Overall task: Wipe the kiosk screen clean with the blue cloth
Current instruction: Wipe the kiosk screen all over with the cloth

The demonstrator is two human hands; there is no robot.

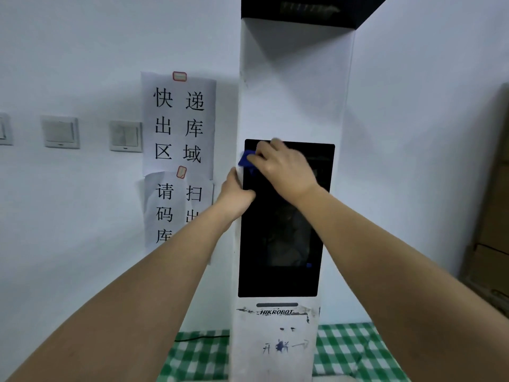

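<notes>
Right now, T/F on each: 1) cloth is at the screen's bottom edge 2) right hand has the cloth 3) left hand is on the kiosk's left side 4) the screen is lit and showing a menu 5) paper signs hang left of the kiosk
1) False. The blue cloth is at the top left corner of the kiosk screen.
2) True. The right hand presses the blue cloth against the glass.
3) True. The left hand holds the left edge of the kiosk.
4) False. The kiosk screen is dark, showing only dim reflections.
5) True. The paper signs hang on the wall left of the kiosk.
</notes>
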